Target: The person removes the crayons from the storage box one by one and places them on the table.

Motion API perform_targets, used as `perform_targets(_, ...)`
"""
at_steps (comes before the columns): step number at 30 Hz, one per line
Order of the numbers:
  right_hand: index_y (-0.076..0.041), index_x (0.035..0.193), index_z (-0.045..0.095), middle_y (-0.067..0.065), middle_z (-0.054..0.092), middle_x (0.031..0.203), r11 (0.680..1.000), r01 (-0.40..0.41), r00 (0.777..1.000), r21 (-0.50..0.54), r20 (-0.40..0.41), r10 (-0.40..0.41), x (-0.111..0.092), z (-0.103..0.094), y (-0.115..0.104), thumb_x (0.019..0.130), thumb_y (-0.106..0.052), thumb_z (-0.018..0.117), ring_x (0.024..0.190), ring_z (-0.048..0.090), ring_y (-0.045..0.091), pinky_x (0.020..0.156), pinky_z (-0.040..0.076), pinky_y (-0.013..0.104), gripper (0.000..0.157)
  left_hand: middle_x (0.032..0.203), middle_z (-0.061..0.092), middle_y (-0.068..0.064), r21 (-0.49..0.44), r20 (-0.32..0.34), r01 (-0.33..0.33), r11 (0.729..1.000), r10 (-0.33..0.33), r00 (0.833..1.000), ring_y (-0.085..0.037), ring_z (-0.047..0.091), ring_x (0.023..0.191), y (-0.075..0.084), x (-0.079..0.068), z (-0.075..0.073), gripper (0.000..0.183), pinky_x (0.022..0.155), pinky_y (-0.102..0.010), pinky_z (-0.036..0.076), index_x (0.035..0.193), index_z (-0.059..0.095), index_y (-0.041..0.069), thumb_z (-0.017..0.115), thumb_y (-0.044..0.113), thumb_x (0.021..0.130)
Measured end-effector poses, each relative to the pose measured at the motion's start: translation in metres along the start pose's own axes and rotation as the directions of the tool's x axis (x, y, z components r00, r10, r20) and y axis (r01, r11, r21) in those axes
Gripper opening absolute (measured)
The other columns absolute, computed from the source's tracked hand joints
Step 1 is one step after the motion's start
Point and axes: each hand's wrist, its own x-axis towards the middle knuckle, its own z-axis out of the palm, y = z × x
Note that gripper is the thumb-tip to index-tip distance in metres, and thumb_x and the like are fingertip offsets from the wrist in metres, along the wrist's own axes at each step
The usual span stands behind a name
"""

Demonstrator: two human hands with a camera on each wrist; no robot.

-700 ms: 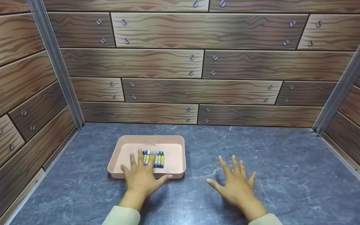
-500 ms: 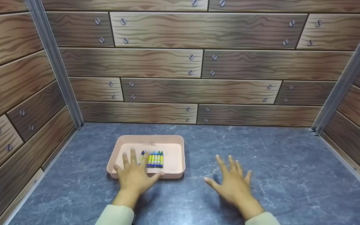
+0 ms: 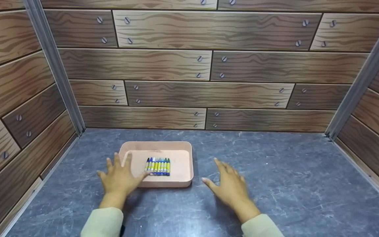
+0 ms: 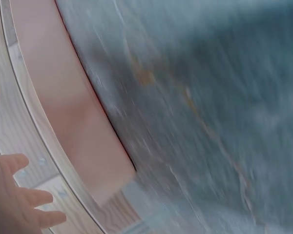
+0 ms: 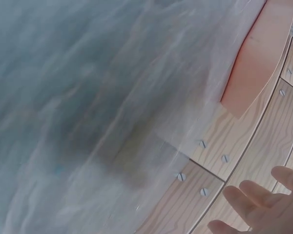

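Left hand: released, fingers spread, over the near left corner of the tray; contact cannot be told. Right hand: released, fingers extended, right of the tray. Tray: pink, shallow, corners rounded. Crayons lie inside, in one row, yellow-wrapped, blue at near ends, tips dark, blue, pale and green. Beyond: wood-patterned wall.

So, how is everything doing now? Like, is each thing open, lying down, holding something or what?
Table, flat, light shining on it.
Tray, right side up, open on top, with crayons inside.
Crayons, lying side by side in a row.
Left hand, open, fingers spread, holding nothing.
Right hand, open, fingers relaxed, holding nothing, beside the tray's right side.
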Motion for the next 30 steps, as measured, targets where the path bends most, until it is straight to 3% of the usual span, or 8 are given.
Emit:
perform_targets(6, -0.011, 0.142, 0.044, 0.021, 0.05, 0.135, 1.0, 0.013, 1.0, 0.028, -0.021, -0.012, 0.005, 0.01, -0.014, 0.084, -0.053, 0.065, 0.121, 0.048, 0.042, 0.099, 0.036, 0.062, 0.075, 0.149, 0.016, -0.033, -0.02, 0.008, 0.029, 0.999, -0.029, 1.0, -0.056, 0.01, 0.134, -0.019, 0.006, -0.005, 0.109, 0.098, -0.078, 0.005, 0.149, 0.029, 0.009, 0.038, 0.086, 0.073)
perform_targets(13, -0.01, 0.139, 0.049, 0.021, 0.055, 0.13, 1.0, 0.007, 1.0, 0.018, -0.029, -0.006, 0.009, 0.023, -0.026, 0.085, -0.049, 0.065, 0.117, 0.052, 0.04, 0.096, 0.038, 0.062, 0.068, 0.147, 0.023, -0.033, -0.004, 0.036, 0.065, 0.998, -0.065, 0.997, -0.055, 0.016, 0.134, -0.034, 0.013, -0.009, 0.105, 0.1, -0.076, 0.009, 0.148, 0.03, 0.004, 0.04, 0.082, 0.078)
perform_targets(30, -0.009, 0.13, 0.058, 0.016, 0.063, 0.12, 0.998, 0.023, 0.998, -0.055, -0.058, -0.026, 0.017, 0.041, -0.041, 0.087, -0.043, 0.066, 0.108, 0.06, 0.036, 0.095, 0.038, 0.063, 0.056, 0.133, 0.045, -0.032, 0.039, 0.046, 0.055, 0.998, -0.057, 0.997, -0.05, 0.037, 0.124, -0.05, 0.018, -0.003, 0.069, 0.099, -0.073, 0.02, 0.137, 0.046, -0.003, 0.058, 0.047, 0.09)
